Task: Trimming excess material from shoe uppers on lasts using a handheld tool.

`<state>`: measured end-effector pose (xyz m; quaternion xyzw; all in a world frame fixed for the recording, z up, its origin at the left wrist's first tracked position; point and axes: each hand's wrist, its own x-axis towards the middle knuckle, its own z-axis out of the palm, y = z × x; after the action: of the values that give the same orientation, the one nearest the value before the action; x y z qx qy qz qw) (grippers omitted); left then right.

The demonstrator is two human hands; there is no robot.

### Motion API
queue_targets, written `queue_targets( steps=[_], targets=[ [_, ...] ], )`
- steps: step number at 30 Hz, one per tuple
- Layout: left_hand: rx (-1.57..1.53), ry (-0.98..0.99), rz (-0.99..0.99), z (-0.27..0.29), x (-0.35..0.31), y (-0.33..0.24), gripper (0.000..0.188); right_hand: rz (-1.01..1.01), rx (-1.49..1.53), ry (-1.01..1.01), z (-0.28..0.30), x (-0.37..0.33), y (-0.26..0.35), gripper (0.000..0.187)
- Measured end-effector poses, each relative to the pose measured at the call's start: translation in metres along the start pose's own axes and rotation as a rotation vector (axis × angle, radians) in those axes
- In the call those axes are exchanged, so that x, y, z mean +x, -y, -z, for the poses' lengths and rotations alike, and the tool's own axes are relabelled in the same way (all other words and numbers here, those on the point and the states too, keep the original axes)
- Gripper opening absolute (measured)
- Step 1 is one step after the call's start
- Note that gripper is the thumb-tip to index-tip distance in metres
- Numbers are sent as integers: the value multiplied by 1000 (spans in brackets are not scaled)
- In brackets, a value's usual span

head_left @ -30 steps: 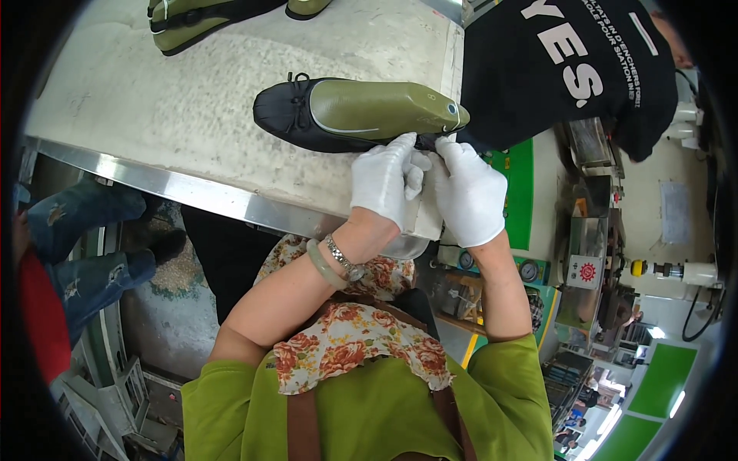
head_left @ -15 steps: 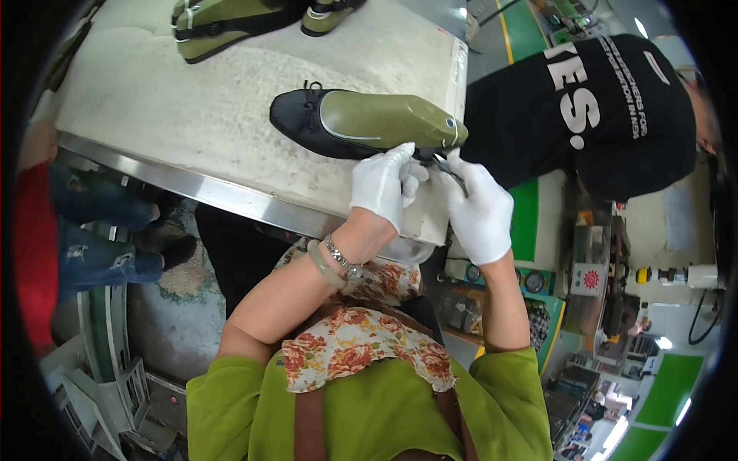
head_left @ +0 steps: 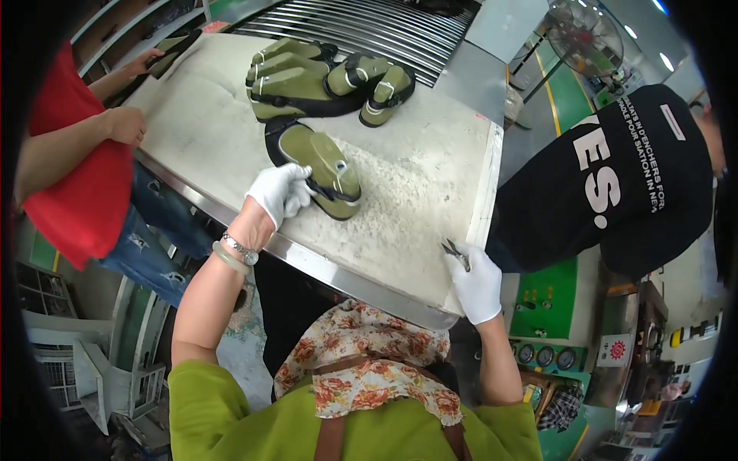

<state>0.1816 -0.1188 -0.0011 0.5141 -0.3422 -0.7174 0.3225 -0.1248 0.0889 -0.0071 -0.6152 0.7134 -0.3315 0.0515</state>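
A black shoe (head_left: 280, 132) on an olive-green shoe last (head_left: 314, 156) lies near the worktable's front edge, its heel end toward me. My left hand (head_left: 278, 194), in a white glove, has its fingers closed on the side of the shoe near the heel. My right hand (head_left: 475, 286), gloved too, is over the table's right front corner, away from the shoe. It is closed round small dark metal pliers (head_left: 455, 252), whose jaws point away from me; the palm hides their handles.
Several more black shoes on green lasts (head_left: 304, 84) stand farther back on the pale table (head_left: 400, 230). Behind them is a roller conveyor (head_left: 354, 31). A person in red (head_left: 84, 161) works at the left; another in black (head_left: 630, 177) is close on the right.
My view has widened toward the table's far end. The shoe has swung round and gone left with my left hand. My right hand has drawn away from it with the pliers, down and right.
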Motion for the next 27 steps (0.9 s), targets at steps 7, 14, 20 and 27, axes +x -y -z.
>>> queue_targets(
  steps=[7, 14, 20, 27],
  targets=[
    [1123, -408, -864, -29, -10, -76, 32, -82, 9, -34, -19, -3, -10, 25],
    [1374, -352, -877, -101, 113, -152, 30, -1, -79, -81, -19, -6, -13, 25],
    [1688, -288, -614, -114, 198, -181, 29, -10, -152, -23, -15, -1, -7, 26],
    [1933, -163, -542, -137, 220, -203, 28, -59, -156, 33, -12, -2, -11, 29]
  ],
)
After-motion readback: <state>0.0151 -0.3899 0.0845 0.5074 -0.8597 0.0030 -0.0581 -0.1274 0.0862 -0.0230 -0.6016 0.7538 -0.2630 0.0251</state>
